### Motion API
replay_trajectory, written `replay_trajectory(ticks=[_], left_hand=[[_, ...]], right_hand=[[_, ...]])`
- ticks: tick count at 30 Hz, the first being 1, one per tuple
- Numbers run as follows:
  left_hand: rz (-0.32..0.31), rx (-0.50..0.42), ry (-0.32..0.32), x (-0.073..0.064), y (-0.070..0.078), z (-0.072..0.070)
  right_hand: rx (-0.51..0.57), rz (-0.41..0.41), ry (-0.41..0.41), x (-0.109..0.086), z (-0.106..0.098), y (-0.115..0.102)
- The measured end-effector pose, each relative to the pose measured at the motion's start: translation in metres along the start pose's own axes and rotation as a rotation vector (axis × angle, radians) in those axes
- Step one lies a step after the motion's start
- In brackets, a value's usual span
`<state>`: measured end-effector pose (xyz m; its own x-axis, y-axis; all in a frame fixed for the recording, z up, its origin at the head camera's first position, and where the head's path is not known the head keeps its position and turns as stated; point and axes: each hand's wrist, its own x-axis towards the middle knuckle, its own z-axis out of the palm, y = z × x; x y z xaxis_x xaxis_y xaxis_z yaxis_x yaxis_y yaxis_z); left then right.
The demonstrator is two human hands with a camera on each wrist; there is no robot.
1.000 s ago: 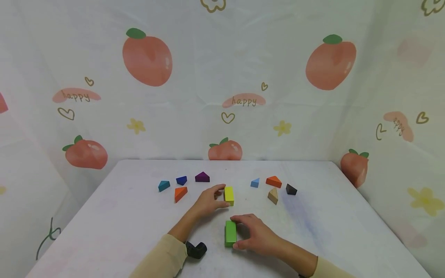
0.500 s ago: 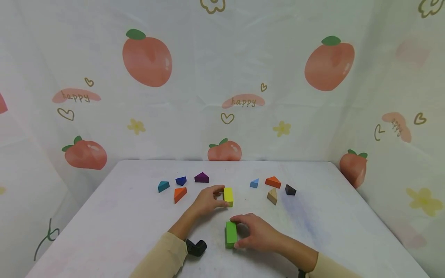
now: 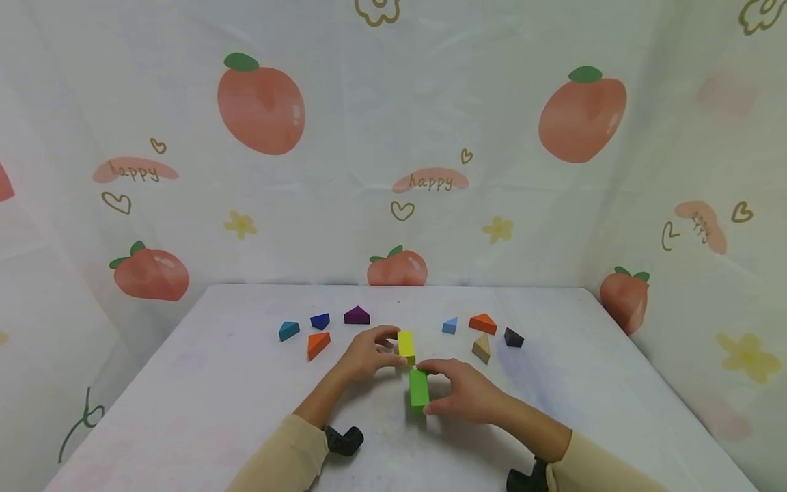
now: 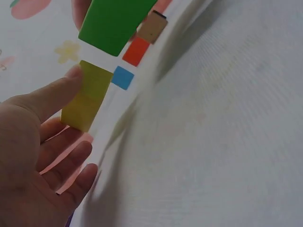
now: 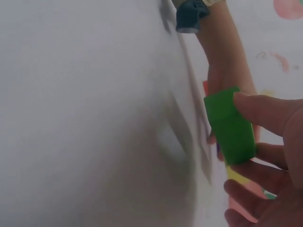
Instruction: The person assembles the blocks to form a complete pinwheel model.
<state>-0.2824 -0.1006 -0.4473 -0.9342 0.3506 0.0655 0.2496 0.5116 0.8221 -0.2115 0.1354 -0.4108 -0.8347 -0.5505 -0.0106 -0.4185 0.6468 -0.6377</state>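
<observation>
My left hand (image 3: pixel 367 353) pinches a yellow rectangular block (image 3: pixel 406 346) between thumb and fingers near the middle of the table. Nearer to me, my right hand (image 3: pixel 468 392) grips a green rectangular block (image 3: pixel 419 388) by its two ends. That green block seems lifted a little above the tabletop, just in front of the yellow one. From the left wrist view, the thumb presses one end of the yellow block (image 4: pixel 87 97), and the green block (image 4: pixel 116 26) hangs close by. In the right wrist view the green block (image 5: pixel 231 126) partly hides the left hand.
Left of centre lie teal (image 3: pixel 289 331), dark blue (image 3: pixel 320 321), purple (image 3: pixel 356 315) and orange (image 3: pixel 318 345) triangular blocks. On the right are light blue (image 3: pixel 450 326), orange (image 3: pixel 483 323), wood-coloured (image 3: pixel 482 348) and black (image 3: pixel 514 337) blocks. A printed cloth hangs behind the white table (image 3: pixel 215 410).
My right hand has carried the green block forward and slightly right, up close to the yellow block. The left hand, with the yellow block, stays nearly in place.
</observation>
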Motion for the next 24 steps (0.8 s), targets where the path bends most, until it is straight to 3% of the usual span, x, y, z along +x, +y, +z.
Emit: replay_trajectory(ticks=[4, 11, 24], left_hand=[[0.025, -0.023, 0.024, -0.002, 0.005, -0.002], [0.010, -0.039, 0.041, -0.001, 0.007, -0.005], [0.055, -0.014, 0.013, -0.003, 0.004, -0.005]], right_hand=[[0.014, -0.011, 0.027, 0.002, -0.005, 0.001], [0.022, -0.027, 0.072, 0.007, -0.007, 0.005], [0.069, 0.005, 0.046, 0.015, -0.003, 0.010]])
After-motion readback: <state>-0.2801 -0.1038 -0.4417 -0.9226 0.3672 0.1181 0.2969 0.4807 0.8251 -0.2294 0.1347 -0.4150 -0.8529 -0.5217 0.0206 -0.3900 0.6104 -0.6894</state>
